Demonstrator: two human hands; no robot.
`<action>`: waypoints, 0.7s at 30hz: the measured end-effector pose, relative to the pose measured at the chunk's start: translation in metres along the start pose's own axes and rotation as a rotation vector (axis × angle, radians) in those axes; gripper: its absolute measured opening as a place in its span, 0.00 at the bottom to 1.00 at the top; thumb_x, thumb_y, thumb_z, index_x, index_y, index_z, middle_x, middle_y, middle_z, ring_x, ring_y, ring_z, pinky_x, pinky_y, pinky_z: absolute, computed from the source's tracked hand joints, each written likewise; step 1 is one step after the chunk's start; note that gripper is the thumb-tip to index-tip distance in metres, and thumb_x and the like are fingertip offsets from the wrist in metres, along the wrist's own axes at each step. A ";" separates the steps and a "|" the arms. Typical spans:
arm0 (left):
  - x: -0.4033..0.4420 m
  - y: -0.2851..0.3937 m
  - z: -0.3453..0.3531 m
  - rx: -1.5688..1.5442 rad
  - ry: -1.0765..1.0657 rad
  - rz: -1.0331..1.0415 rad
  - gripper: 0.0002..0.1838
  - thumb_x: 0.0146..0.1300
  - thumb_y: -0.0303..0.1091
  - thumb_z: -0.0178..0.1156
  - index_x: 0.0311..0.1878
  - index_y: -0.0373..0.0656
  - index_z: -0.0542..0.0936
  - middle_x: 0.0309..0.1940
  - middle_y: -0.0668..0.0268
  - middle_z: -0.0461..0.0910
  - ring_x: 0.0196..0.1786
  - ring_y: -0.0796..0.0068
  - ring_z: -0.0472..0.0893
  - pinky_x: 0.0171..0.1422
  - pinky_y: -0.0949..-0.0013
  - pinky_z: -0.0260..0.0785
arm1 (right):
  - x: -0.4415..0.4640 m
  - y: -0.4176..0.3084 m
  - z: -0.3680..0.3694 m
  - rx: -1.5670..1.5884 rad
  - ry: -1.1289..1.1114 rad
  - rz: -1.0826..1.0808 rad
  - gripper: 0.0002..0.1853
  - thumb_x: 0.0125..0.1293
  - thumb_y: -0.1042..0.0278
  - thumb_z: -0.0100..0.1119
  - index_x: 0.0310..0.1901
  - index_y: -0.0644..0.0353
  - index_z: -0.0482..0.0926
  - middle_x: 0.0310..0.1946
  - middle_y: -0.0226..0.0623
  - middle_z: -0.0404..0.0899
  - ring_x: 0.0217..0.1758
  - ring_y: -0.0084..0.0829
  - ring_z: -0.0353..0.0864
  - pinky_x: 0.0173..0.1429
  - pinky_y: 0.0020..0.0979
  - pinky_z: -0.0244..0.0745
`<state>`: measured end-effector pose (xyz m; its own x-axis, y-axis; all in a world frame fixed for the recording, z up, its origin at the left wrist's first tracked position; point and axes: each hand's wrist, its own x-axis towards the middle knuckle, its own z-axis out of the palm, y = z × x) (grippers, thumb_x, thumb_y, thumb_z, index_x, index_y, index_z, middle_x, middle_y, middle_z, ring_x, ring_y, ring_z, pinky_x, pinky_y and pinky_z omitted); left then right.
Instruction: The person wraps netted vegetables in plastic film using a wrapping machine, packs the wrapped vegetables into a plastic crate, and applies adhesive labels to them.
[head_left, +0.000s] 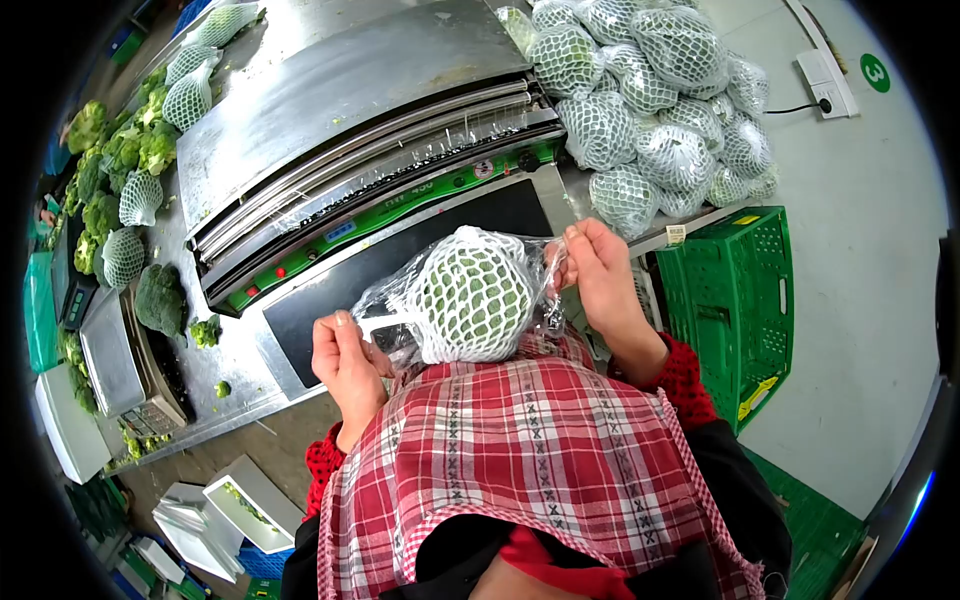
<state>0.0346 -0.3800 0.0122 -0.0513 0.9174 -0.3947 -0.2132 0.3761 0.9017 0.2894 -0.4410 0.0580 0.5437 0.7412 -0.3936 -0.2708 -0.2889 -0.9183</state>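
Observation:
A broccoli head (470, 295) in a white foam net lies between my hands, over a clear plastic film (385, 290) that surrounds it. My left hand (347, 362) pinches the film on the left, close to a white strip of the net. On the right, my right hand (597, 270) grips the gathered film with closed fingers. Just beyond the broccoli stands the wrapping machine (380, 205), with its film roller and green control panel. Its dark plate (300, 330) is partly hidden by the film and broccoli.
Wrapped, netted broccoli heads (675, 155) are piled at the back right. Below them stands a green crate (725, 310). Loose broccoli (160, 300) and netted heads (123, 257) lie at left, near a scale (115, 355). White foam boxes (255, 500) stand low at left.

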 end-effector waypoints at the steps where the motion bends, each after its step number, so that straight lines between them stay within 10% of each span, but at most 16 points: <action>1: 0.000 0.001 0.000 0.005 0.035 0.008 0.13 0.75 0.37 0.52 0.33 0.44 0.68 0.16 0.73 0.63 0.11 0.85 0.59 0.12 0.76 0.54 | 0.003 0.000 -0.006 0.000 0.005 -0.003 0.14 0.75 0.66 0.46 0.29 0.61 0.71 0.21 0.30 0.73 0.20 0.20 0.71 0.24 0.21 0.66; 5: 0.003 -0.004 -0.006 -0.035 0.007 0.028 0.12 0.75 0.36 0.51 0.33 0.44 0.68 0.15 0.71 0.63 0.11 0.84 0.58 0.12 0.75 0.52 | 0.030 0.019 -0.061 0.164 0.225 -0.100 0.19 0.77 0.61 0.42 0.27 0.61 0.72 0.18 0.33 0.74 0.16 0.24 0.75 0.25 0.22 0.71; 9: 0.000 -0.009 0.003 -0.033 -0.051 0.017 0.13 0.75 0.35 0.51 0.32 0.44 0.68 0.15 0.72 0.63 0.12 0.85 0.59 0.14 0.76 0.52 | -0.008 -0.006 -0.036 -0.108 -0.096 0.112 0.20 0.77 0.58 0.44 0.31 0.63 0.74 0.24 0.34 0.76 0.22 0.22 0.76 0.29 0.23 0.73; 13: 0.002 -0.017 -0.002 -0.014 -0.045 -0.026 0.13 0.75 0.35 0.52 0.31 0.44 0.68 0.15 0.72 0.66 0.13 0.86 0.59 0.14 0.76 0.50 | -0.028 -0.003 -0.010 -0.455 -0.310 -0.430 0.05 0.61 0.74 0.65 0.32 0.64 0.78 0.30 0.31 0.77 0.31 0.20 0.74 0.36 0.23 0.71; 21: 0.003 -0.019 -0.004 0.001 -0.067 -0.021 0.13 0.75 0.35 0.52 0.31 0.45 0.68 0.16 0.72 0.66 0.13 0.85 0.60 0.14 0.76 0.51 | -0.021 0.007 -0.002 -0.446 -0.428 -0.441 0.02 0.62 0.77 0.63 0.34 0.64 0.79 0.30 0.29 0.76 0.29 0.19 0.72 0.34 0.23 0.67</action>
<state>0.0347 -0.3852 -0.0064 0.0187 0.9158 -0.4011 -0.2123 0.3957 0.8935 0.2773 -0.4601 0.0594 0.1469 0.9890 -0.0181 0.2968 -0.0615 -0.9530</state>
